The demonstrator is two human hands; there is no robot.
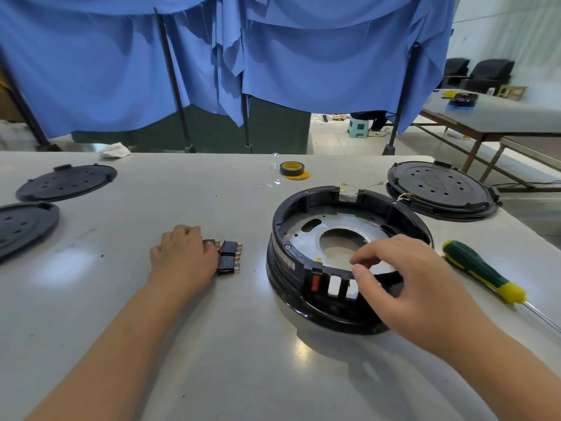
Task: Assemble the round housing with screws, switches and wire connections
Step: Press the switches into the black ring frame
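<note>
Head view looks down on a pale counter [212,344] with the round housing [303,302] right of centre, open side up, a metal plate [306,235] with a round hole showing inside its black ring. On the housing's near wall sit 1 red switch [316,282] and 2 white ones [334,285] side by side. The right hand [416,278] hovers over the housing's near-right rim, fingers loosely curved and apart, thumb tip near the white switches; whether it touches the housing I cannot tell, and it holds nothing visible. The left hand [183,253] lies palm-down on the counter well left of the housing, its fingers curled over one end of a small cluster of loose switches [229,256] with brass terminals; whether it actually grips one cannot be told. Wires with gold terminals [346,185] stick out at a gap in the housing's far rim. A green and yellow screwdriver [482,271] lies just right of the housing. Behind it rests 1 black perforated cover [441,189], and 2 more covers [65,182] lie at the far left. A roll of dark tape [291,168] sits at the counter's far edge.
</note>
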